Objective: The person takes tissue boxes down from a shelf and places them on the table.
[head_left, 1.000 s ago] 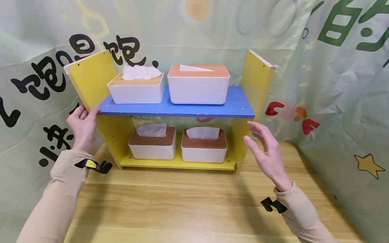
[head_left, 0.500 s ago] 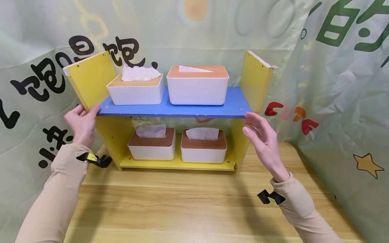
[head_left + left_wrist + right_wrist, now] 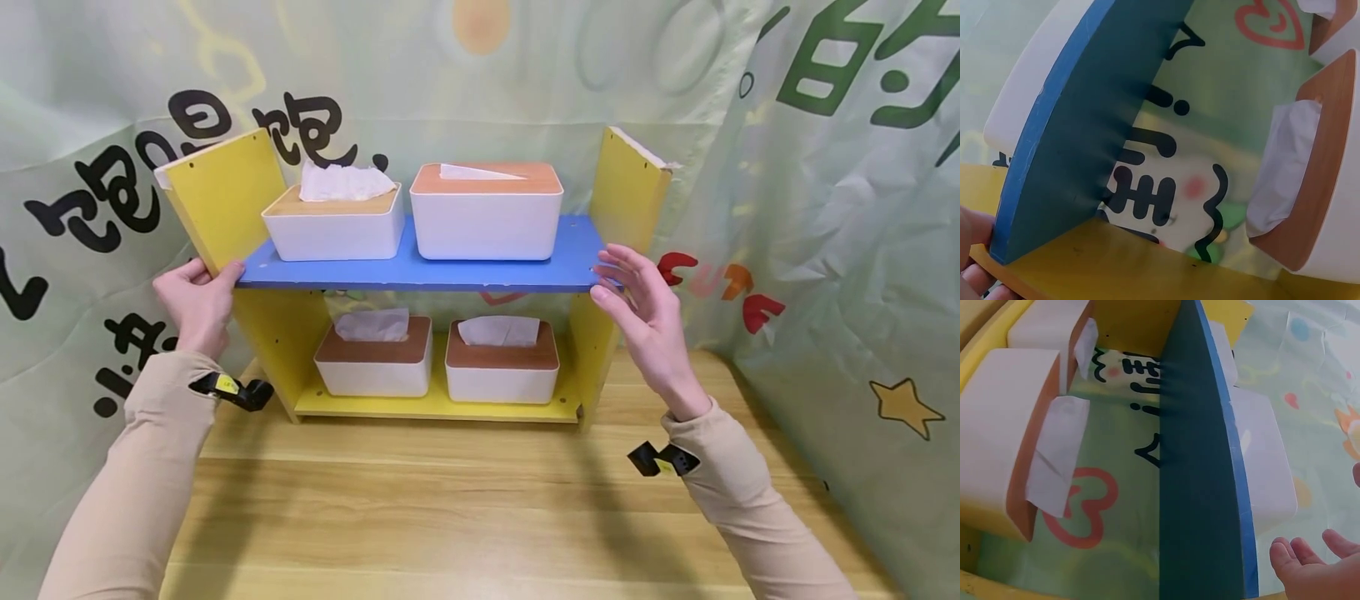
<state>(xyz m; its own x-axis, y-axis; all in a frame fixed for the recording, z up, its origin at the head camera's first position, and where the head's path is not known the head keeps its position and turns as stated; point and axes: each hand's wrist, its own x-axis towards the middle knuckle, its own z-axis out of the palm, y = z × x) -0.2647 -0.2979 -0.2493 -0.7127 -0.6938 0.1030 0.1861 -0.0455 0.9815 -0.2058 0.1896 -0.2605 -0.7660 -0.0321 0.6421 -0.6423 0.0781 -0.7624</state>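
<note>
A yellow shelf unit (image 3: 251,325) with a blue middle shelf (image 3: 487,273) stands in the head view. My left hand (image 3: 197,304) grips its left side panel (image 3: 225,187), thumb near the blue shelf's front corner and fingers around the outer side. In front of the shelf's right end, my right hand (image 3: 645,325) is raised with its fingers spread and holding nothing. Two white tissue boxes with wooden lids sit on the blue shelf, a lower one (image 3: 333,233) and a taller one (image 3: 487,225). Below stand two more, a left tissue box (image 3: 372,377) and a right one (image 3: 501,383).
The unit stands on a wooden table (image 3: 420,500). A printed cloth backdrop (image 3: 840,250) hangs behind it and down both sides. The right side panel (image 3: 626,187) rises above the blue shelf. Black cameras (image 3: 232,390) are strapped to the sleeves.
My right hand has risen from below the blue shelf's right end to about its level. My left hand keeps its grip on the side panel. The tissue boxes stay where they were.
</note>
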